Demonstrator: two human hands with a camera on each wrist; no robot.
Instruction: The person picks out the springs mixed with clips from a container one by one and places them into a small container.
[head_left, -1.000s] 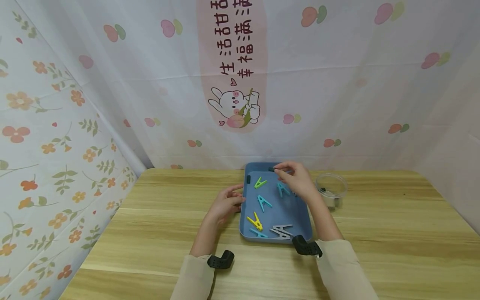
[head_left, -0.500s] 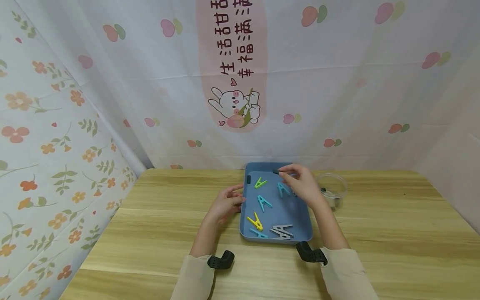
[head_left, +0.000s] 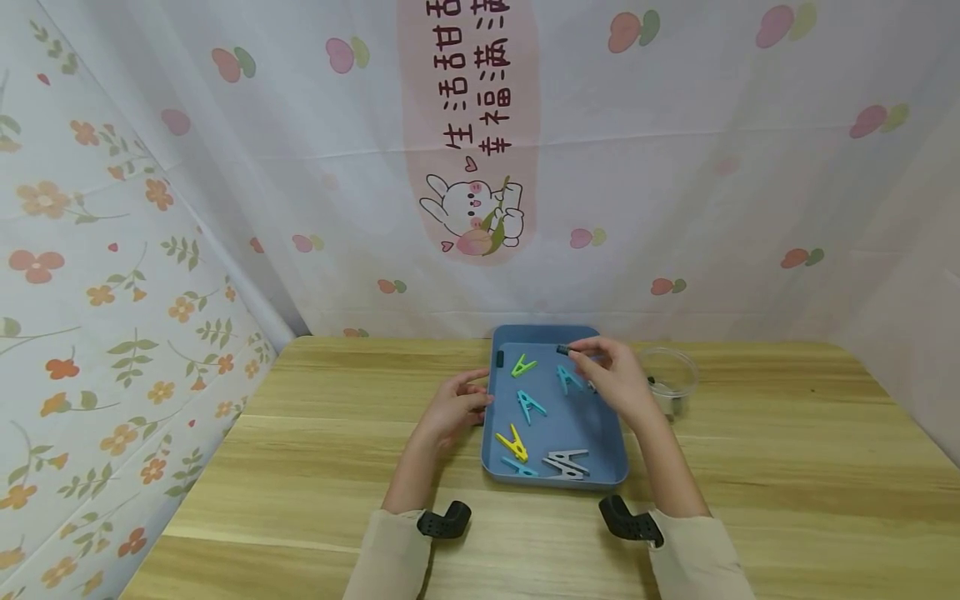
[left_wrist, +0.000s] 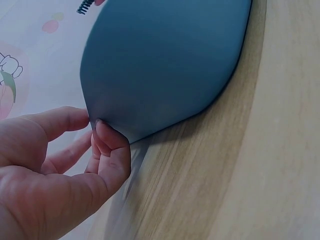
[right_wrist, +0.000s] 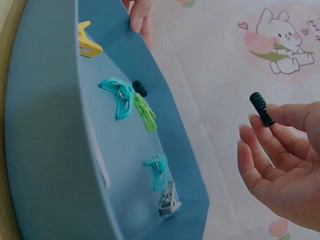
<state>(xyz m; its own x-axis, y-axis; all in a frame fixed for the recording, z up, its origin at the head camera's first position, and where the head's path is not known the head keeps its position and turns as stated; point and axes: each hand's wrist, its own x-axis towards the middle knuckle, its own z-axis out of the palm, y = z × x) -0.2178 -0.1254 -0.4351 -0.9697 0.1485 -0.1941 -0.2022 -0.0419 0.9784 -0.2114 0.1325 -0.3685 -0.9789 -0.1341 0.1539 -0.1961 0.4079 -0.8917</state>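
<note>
My right hand [head_left: 617, 382] pinches a small dark green ribbed cylinder [right_wrist: 259, 106] between thumb and fingertips, over the far right part of a blue tray [head_left: 566, 425]. At the tray's left side, my left hand [head_left: 452, 407] grips the rim; in the left wrist view the fingers [left_wrist: 114, 137] press close against the wall. A second dark green cylinder [head_left: 500, 359] lies in the tray's far left part. Around it are clothespins: a lime one [head_left: 522, 366], a turquoise one [head_left: 530, 405], a yellow one [head_left: 513, 443] and grey ones [head_left: 567, 462] near the front.
Right of the tray stands a round clear container [head_left: 670, 379] with something small and dark inside. The wooden table [head_left: 780, 467] reaches back to a printed curtain [head_left: 720, 200]. Black wrist cameras [head_left: 444, 522] sit at both cuffs.
My right hand has moved a little to the right and toward me with the dark green ribbed cylinder pinched in it. The left hand and tray have stayed in place.
</note>
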